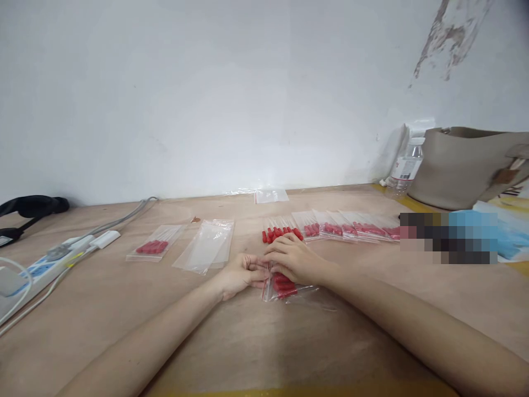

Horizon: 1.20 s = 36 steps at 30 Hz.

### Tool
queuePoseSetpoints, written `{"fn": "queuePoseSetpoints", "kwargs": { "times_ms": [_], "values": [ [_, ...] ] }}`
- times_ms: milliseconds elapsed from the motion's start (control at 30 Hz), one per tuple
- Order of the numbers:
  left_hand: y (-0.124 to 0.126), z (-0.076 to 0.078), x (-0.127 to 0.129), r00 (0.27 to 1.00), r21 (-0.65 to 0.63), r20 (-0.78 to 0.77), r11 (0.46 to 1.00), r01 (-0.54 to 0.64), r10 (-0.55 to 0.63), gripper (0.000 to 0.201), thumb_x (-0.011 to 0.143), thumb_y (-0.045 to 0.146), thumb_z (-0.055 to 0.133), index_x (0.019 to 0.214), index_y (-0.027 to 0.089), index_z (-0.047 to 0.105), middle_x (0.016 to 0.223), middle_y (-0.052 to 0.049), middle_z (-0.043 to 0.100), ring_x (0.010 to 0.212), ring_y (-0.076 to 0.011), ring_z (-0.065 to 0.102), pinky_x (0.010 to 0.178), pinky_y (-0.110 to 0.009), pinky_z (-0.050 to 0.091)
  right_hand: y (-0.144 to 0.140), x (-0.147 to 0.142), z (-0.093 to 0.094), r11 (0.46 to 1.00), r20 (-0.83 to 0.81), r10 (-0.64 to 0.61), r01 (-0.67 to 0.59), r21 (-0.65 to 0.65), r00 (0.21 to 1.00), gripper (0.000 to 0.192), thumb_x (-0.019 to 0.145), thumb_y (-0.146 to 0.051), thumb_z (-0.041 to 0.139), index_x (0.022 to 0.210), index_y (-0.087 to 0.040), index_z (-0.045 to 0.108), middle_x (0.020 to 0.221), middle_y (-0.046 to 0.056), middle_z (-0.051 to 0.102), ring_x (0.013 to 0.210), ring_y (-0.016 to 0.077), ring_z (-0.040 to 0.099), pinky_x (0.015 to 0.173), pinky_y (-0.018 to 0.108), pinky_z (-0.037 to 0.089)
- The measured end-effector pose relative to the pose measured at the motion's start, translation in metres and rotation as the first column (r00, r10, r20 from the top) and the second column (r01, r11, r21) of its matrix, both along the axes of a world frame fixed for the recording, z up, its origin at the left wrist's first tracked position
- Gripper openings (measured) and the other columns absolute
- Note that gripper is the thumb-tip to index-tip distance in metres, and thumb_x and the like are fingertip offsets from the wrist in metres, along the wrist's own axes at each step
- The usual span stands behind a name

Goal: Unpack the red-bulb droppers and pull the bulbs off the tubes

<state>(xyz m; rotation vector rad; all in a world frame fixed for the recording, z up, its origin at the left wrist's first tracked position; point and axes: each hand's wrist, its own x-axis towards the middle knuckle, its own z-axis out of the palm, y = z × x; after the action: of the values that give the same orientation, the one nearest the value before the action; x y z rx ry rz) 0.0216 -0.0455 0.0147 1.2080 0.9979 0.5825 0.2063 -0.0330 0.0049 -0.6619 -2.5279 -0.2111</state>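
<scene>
A clear zip bag (pixel 285 288) with several red plastic pieces inside lies on the table between my hands. My left hand (pixel 242 275) pinches the bag's zip edge from the left. My right hand (pixel 295 259) grips the same edge from above, its fingers curled and partly covering the bag. Just beyond my right hand stands a row of loose red pieces (pixel 278 234). Left of my hands, flat clear bags (pixel 206 246) lie in a loose stack. Farther left rests a filled bag (pixel 152 246) of red pieces.
Overlapping filled bags (pixel 351 227) stretch to the right. A plastic bottle (pixel 407 168) and a grey-beige handbag (pixel 458 171) stand at the back right. A power strip (pixel 45 270) with cables lies at left, near black headphones (pixel 33 207). A white wall closes the table's back.
</scene>
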Motion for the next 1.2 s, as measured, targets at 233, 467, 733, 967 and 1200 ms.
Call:
{"fn": "queuePoseSetpoints", "kwargs": {
  "times_ms": [233, 467, 733, 967, 1200],
  "values": [
    [0.003, -0.003, -0.002, 0.999, 0.008, 0.008, 0.999, 0.044, -0.044, 0.029, 0.056, 0.025, 0.075, 0.08, 0.012, 0.064, 0.072, -0.003, 0.065, 0.068, -0.011, 0.059, 0.07, -0.025, 0.047, -0.001, 0.001, 0.005, 1.0, 0.052, 0.012, -0.011, -0.022, 0.999, 0.015, 0.084, -0.025, 0.046, 0.083, -0.021, 0.061, 0.091, 0.003, 0.06, 0.088, 0.0155, 0.044, 0.081, 0.034, 0.025],
    [0.001, -0.002, -0.001, 0.994, 0.072, -0.044, 0.992, 0.102, -0.099, 0.031, 0.056, 0.024, 0.072, 0.083, 0.012, 0.063, 0.073, -0.003, 0.065, 0.071, -0.0129, 0.059, 0.07, -0.026, 0.046, -0.006, 0.001, 0.016, 1.0, 0.17, 0.02, -0.022, 0.012, 0.985, 0.011, 0.081, -0.021, 0.048, 0.084, -0.021, 0.059, 0.092, 0.003, 0.057, 0.087, 0.0157, 0.042, 0.08, 0.034, 0.024],
    [-0.006, -0.009, 0.009, 0.993, 0.273, -0.116, 0.96, 0.057, -0.026, 0.021, 0.061, 0.024, 0.065, 0.075, 0.011, 0.056, 0.065, 0.0, 0.058, 0.057, -0.0087, 0.052, 0.053, -0.019, 0.04, -0.001, 0.0, 0.01, 0.994, 0.204, 0.051, -0.068, 0.08, 0.978, 0.012, 0.082, -0.017, 0.044, 0.078, -0.019, 0.055, 0.083, 0.001, 0.058, 0.084, 0.015, 0.043, 0.082, 0.034, 0.024],
    [-0.001, -0.025, 0.006, 0.982, 0.475, -0.102, 0.875, -0.091, 0.158, 0.022, 0.063, 0.014, 0.053, 0.082, 0.016, 0.043, 0.054, 0.007, 0.05, 0.042, -0.0053, 0.042, 0.043, -0.017, 0.032, -0.007, 0.002, 0.02, 0.994, 0.167, 0.095, -0.104, 0.044, 0.981, 0.016, 0.084, -0.013, 0.04, 0.081, -0.018, 0.055, 0.09, 0.002, 0.059, 0.087, 0.0147, 0.045, 0.085, 0.035, 0.025],
    [-0.003, -0.021, 0.001, 0.969, 0.63, -0.219, 0.775, 0.052, 0.113, 0.02, 0.068, 0.01, 0.041, 0.076, 0.013, 0.06, 0.067, -0.001, 0.061, 0.063, -0.0123, 0.055, 0.057, -0.021, 0.039, -0.013, 0.012, 0.041, 0.957, -0.037, 0.108, -0.114, -0.267, 0.993, 0.008, 0.08, -0.015, 0.049, 0.082, -0.018, 0.056, 0.092, 0.004, 0.056, 0.09, 0.0146, 0.048, 0.08, 0.031, 0.035]
  ]
}}
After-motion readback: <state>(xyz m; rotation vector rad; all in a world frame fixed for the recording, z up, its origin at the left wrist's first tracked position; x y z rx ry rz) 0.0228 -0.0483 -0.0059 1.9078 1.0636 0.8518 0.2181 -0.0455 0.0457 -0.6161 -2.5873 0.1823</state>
